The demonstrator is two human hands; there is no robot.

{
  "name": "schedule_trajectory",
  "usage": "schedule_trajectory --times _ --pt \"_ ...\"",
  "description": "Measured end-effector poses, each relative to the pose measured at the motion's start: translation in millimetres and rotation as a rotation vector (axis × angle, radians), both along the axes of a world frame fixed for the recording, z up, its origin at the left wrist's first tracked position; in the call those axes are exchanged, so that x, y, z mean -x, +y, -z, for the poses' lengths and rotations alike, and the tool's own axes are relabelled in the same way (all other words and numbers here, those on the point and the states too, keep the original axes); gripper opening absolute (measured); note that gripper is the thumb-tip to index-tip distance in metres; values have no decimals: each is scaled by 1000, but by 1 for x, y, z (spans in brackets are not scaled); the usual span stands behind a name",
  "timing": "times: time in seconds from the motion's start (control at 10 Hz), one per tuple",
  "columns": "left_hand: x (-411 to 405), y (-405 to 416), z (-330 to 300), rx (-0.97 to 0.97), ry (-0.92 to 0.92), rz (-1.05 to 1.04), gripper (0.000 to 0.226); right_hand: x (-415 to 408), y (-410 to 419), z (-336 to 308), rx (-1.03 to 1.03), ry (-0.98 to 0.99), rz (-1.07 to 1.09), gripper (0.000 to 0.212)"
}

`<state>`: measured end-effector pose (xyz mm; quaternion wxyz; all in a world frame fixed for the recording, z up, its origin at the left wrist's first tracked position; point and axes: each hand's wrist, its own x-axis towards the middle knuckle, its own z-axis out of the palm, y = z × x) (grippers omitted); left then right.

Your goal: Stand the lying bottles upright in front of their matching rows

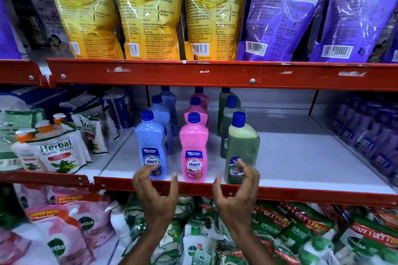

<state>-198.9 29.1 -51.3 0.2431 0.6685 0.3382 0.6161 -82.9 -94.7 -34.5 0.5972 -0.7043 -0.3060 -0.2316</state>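
**BOTTLE HANDLING AND CLEARANCE AT THE MIDDLE SHELF**

Middle shelf [301,157], centre of frame: white deck, red front lip, wide bare area to the right of the bottles. Overhead, a red beam [215,75] close above the caps of the rear bottles; limited room for lifting, so better slid or tilted than raised high. Purple packs [366,135] along the right edge of the frame, herbal hand-wash pouches [60,153] at left, both well apart from the bottles.

Three rows, running back from the lip: blue, pink, green. Front blue bottle [150,146], front pink bottle [193,148] and front green bottle [243,148] all upright near the lip, each ahead of its own colour. No lying bottle visible.

Probable handling: full of liquid, therefore fairly heavy; smooth rigid plastic, likely slippery; tall and narrow, easily toppled near the lip. Best taken around the mid-body above the label, not by the cap.

Left hand [157,193]: open, fingers curled, empty, fingertips at the base of the blue bottle; contact not discernible. Right hand [237,187]: open, curled, empty, in front of the green bottle's label.
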Motion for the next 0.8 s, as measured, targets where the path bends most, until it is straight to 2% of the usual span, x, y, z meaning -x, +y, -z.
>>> schedule_trajectory --times 0.1,0.2,0.3,0.5,0.8 --pt "17 38 -6 81 19 -88 70 25 32 -3 142 23 -97 77" --pt "18 59 -13 173 143 5 97 35 67 -3 236 135 -68 100" --pt "16 68 -15 204 210 66 109 40 90 -6 342 292 -5 116" --pt "11 72 -14 190 204 84 93 36 102 -2 378 311 85 97" --pt "15 73 -14 163 187 105 95 39 102 -6 371 333 84 95"
